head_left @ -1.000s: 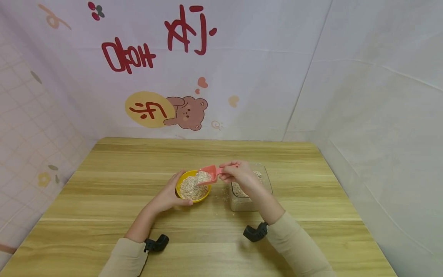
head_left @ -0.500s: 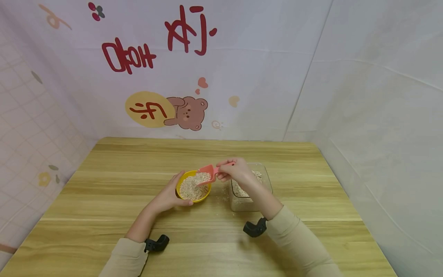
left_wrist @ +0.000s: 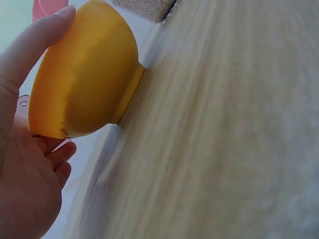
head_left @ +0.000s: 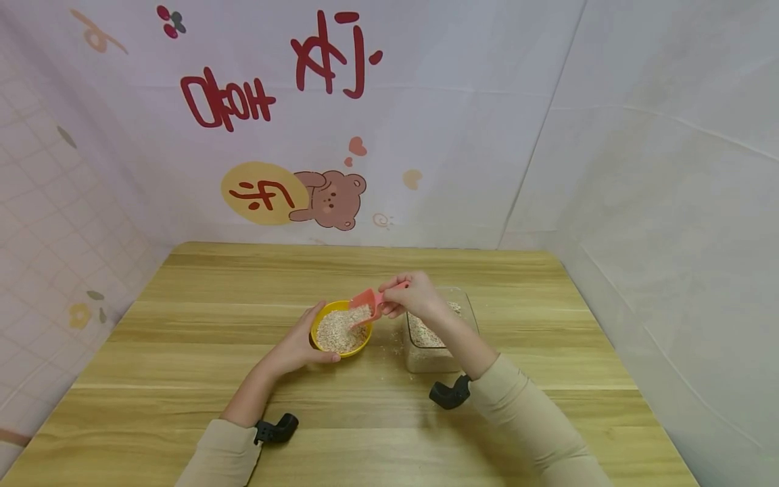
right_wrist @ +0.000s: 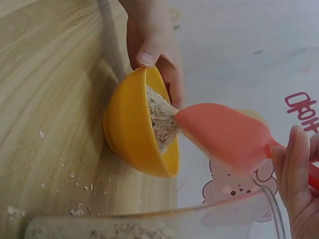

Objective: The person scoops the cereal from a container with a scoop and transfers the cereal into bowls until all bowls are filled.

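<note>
A yellow bowl (right_wrist: 127,127) stands on the table, heaped with oat flakes (head_left: 336,331). My left hand (head_left: 297,346) holds it from the left, thumb at the near rim and fingers round the far side. With my right hand (head_left: 416,297) I grip the handle of a pink scoop (right_wrist: 224,134). The scoop is tipped down over the bowl's right side, its lip right at the heap, with oats running from it. Some flakes still lie in the scoop's mouth in the head view. Under my right wrist sits a clear container (head_left: 433,360) of oats, partly hidden by the forearm.
Loose flakes (right_wrist: 77,209) are scattered on the wooden table (head_left: 243,270) between bowl and container. A printed cloth wall (head_left: 462,135) rises behind the table's far edge, and another pale wall (head_left: 669,203) stands to the right.
My right hand has shifted slightly up and left, tilting the scoop further, and oats have slid from it into the bowl. The left hand and bowl have stayed put.
</note>
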`<state>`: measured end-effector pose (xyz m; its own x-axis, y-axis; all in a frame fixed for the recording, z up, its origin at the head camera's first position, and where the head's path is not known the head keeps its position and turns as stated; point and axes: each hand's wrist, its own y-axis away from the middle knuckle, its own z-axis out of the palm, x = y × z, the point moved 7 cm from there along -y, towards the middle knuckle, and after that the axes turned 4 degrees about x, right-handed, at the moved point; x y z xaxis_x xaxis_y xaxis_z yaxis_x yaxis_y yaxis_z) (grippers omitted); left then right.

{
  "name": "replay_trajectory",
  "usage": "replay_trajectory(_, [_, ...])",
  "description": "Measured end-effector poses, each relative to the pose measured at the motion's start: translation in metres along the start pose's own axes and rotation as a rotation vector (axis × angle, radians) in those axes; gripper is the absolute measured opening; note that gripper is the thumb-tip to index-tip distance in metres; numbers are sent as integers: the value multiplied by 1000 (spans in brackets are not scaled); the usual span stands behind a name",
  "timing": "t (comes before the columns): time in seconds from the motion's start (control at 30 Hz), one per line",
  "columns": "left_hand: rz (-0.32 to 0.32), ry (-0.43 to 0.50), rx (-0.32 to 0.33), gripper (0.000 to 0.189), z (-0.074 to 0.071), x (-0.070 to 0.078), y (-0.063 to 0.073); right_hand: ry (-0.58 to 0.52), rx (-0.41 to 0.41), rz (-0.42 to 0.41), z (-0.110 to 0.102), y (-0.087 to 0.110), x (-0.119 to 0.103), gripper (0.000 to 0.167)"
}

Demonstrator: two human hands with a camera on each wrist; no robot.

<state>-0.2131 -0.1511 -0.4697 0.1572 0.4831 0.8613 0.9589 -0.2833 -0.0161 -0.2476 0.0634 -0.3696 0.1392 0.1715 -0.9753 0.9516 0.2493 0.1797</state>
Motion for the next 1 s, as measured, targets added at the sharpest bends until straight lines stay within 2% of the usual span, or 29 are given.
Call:
replay_trajectory(0.23, [-8, 6, -4, 121, 0, 1, 0, 36, -10, 19, -2, 0, -2, 18])
replay_trajectory(0.5, [-19, 5, -6, 121, 0, 1, 1, 77, -22, -6, -7, 0, -9, 18])
replay_trajectory(0.77, [-19, 2, -3, 121, 0, 2, 1, 51, -18, -14, -11, 4, -9, 20])
replay_trajectory(1.0, [-21, -12, -1, 120, 0, 3, 1, -11, 7, 1, -15, 6, 2, 19])
